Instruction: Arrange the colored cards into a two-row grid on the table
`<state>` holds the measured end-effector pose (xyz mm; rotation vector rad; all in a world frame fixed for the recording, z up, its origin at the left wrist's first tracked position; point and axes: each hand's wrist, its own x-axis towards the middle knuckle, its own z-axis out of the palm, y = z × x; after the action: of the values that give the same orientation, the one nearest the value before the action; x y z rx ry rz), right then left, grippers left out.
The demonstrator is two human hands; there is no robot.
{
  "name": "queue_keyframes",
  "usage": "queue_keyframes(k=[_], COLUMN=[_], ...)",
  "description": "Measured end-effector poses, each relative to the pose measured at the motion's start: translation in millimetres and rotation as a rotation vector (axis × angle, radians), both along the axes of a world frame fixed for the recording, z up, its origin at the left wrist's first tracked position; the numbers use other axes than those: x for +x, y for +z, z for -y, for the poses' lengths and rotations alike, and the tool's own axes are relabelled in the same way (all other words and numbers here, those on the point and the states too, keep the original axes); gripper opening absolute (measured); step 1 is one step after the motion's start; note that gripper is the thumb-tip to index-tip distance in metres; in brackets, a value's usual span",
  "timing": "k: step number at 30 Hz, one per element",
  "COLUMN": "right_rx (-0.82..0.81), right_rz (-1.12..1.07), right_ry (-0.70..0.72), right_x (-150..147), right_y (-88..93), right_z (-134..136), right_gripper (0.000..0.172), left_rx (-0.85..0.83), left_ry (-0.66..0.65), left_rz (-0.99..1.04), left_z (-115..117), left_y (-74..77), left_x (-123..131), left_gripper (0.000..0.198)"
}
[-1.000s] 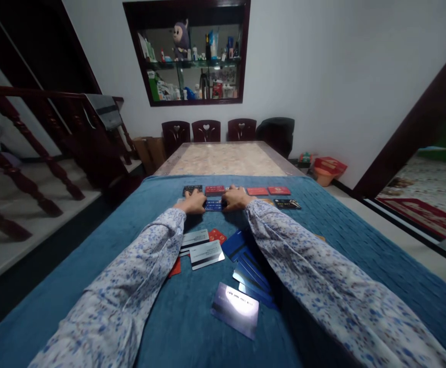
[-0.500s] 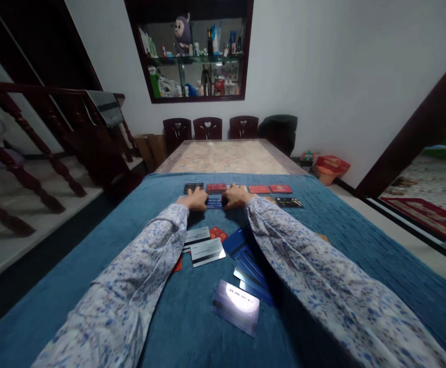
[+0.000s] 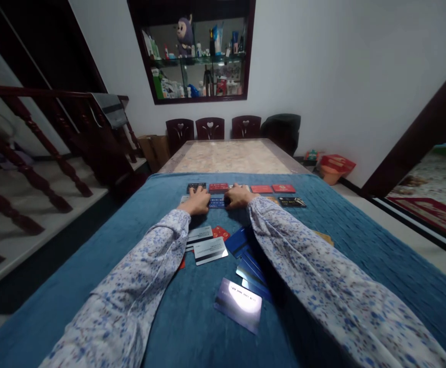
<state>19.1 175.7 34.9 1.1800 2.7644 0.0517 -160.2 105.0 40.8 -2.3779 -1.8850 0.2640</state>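
In the second row of cards at the middle of the table lies a blue card [image 3: 216, 203], flat on the cloth. My right hand [image 3: 239, 196] is at its right end, fingers curled down and closed on the edge. At the card's left end is my left hand [image 3: 196, 201], its fingers apart and reaching toward a black card [image 3: 196, 185], the thumb beside the blue card. Part of a pale card [image 3: 184, 199] shows behind the left hand. Another light card [image 3: 241, 188] is mostly covered by the right hand.
A red card [image 3: 218, 187], two more red cards and a black card [image 3: 292, 202] fill out the rows. Nearer lie loose silver cards [image 3: 210, 250], blue cards [image 3: 251, 268] and a purple card [image 3: 239, 305]. A blue cloth [image 3: 184, 322] covers the near table.
My left hand has lifted slightly and its fingers have spread apart. My right hand stays at the blue card's end. The whole view has shifted a little.
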Motion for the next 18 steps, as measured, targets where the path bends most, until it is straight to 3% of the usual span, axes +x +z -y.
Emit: queue_keyframes(k=[11,18], right_rx=[0.072,0.110], right_rz=[-0.049,-0.126], right_ry=[0.055,0.113], right_x=[11.4,20.6], right_y=[7.1,12.3], right_z=[13.3,31.1], right_gripper=[0.047,0.038], left_rx=[0.108,0.124], left_ry=[-0.056,-0.086], left_rz=[0.034,0.056], left_z=[15.8,39.3], left_y=[-5.0,-0.5], left_x=[0.4,3.7], left_gripper=[0.031,0.028])
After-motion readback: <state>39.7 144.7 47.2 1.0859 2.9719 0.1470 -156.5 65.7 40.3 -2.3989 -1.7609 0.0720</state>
